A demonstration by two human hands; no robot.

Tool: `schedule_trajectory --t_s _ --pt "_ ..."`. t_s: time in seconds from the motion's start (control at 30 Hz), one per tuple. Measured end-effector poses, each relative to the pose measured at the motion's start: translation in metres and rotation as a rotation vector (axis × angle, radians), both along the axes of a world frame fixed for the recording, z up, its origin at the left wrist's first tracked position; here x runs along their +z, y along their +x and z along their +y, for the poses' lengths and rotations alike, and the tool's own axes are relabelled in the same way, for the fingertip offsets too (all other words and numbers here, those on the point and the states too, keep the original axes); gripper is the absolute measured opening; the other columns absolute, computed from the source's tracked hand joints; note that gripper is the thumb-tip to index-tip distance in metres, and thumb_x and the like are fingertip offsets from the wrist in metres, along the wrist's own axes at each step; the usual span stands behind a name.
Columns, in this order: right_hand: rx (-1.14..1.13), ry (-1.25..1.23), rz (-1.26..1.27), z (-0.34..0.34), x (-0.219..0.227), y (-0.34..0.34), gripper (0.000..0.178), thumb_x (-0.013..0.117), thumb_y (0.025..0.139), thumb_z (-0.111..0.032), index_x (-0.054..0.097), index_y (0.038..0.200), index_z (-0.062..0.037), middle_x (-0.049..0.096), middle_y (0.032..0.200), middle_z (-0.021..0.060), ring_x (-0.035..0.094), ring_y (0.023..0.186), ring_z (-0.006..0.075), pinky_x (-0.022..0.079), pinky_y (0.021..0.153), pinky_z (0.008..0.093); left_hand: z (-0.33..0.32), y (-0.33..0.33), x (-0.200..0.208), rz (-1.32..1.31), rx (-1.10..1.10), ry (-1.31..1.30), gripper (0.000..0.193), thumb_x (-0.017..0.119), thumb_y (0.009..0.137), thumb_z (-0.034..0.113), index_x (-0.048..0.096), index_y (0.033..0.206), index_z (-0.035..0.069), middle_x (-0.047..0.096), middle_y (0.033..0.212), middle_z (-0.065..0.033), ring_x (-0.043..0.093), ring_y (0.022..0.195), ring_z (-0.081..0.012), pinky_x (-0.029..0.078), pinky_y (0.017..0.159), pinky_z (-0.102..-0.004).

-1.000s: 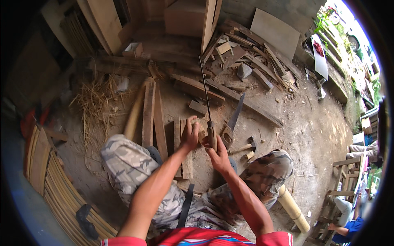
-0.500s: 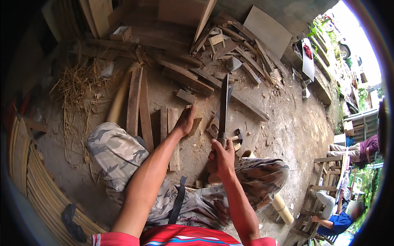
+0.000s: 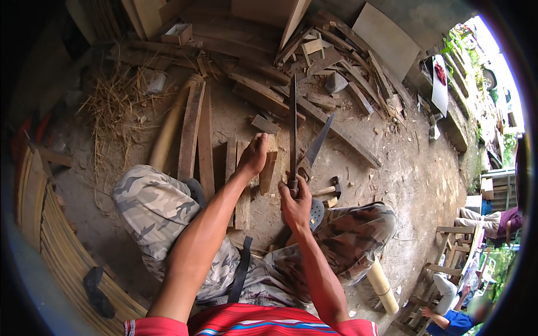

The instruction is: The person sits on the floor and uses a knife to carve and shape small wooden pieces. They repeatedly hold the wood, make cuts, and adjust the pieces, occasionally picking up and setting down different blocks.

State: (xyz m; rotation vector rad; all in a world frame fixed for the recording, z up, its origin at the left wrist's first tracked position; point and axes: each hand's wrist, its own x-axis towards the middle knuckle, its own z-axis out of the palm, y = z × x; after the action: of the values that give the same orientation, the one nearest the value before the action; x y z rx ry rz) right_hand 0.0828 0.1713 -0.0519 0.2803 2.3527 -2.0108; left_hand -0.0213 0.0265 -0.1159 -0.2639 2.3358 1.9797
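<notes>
My right hand (image 3: 296,203) is closed round the handle of a machete (image 3: 293,123), whose long dark blade points away from me, seen nearly edge-on. Just left of the blade, my left hand (image 3: 253,158) grips the upper part of a short wooden block (image 3: 269,171), its fingers partly hidden. The block stands tilted, beside two wooden strips (image 3: 243,208) on the ground. A handsaw (image 3: 318,144) lies right of the machete. Nearer to me is a hammer (image 3: 330,190) with a dark head, close to my right shoe (image 3: 316,214).
Long planks (image 3: 191,131) and a bamboo pole (image 3: 168,134) lie ahead on the left, near dry straw (image 3: 120,112). Scrap wood (image 3: 358,78) is heaped at the far right. Curved strips (image 3: 67,252) line the left side. Another person (image 3: 457,319) sits by a wooden bench at right.
The machete has swung slightly left and now stands apart from the saw, which shows more fully. My left hand has moved slightly nearer on the picture, beside the block.
</notes>
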Motion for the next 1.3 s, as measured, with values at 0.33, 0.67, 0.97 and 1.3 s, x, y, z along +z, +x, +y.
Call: schedule_trajectory --t_s 0.33,0.67,0.97,1.3 --pt "-0.083 -0.040 0.007 -0.012 -0.026 -0.037 0.036 0.072 0.087 -0.018 0.063 0.118 -0.0022 0.062 0.080 -0.0016 0.053 0.070 0.0057 0.045 0.062 0.0236 0.008 0.011 0.023 0.062 -0.182 0.009 0.046 0.049 0.100 0.044 0.044 0.126 0.007 0.059 0.113 -0.0148 0.059 0.104 -0.0256 0.045 0.091 -0.0370" --pt "-0.113 -0.163 -0.077 -0.008 -0.029 -0.039 0.022 0.073 0.088 -0.019 0.066 0.102 -0.0030 0.063 0.077 -0.0002 0.053 0.069 0.0070 0.045 0.064 0.0244 -0.005 0.020 0.019 0.214 -0.215 -0.166 0.051 0.062 0.092 0.039 0.049 0.131 0.009 0.063 0.114 -0.0193 0.063 0.103 -0.0293 0.048 0.088 -0.0363" --pt "-0.132 -0.072 -0.017 -0.003 -0.034 -0.038 0.029 0.073 0.089 -0.015 0.063 0.114 -0.0043 0.050 0.066 -0.0064 0.042 0.051 0.0032 0.033 0.045 0.0231 0.004 0.022 0.020 0.140 -0.174 -0.081 0.048 0.057 0.093 0.042 0.049 0.131 0.014 0.067 0.110 -0.0158 0.064 0.105 -0.0285 0.047 0.090 -0.0362" --pt "0.044 0.055 0.123 0.000 -0.018 -0.013 0.050 0.063 0.091 -0.004 0.048 0.138 -0.0045 0.047 0.066 -0.0062 0.043 0.053 0.0033 0.034 0.048 0.0218 -0.004 0.001 0.008 0.149 0.013 -0.025 0.041 0.044 0.100 0.042 0.057 0.119 0.009 0.066 0.108 -0.0168 0.063 0.104 -0.0271 0.046 0.089 -0.0360"
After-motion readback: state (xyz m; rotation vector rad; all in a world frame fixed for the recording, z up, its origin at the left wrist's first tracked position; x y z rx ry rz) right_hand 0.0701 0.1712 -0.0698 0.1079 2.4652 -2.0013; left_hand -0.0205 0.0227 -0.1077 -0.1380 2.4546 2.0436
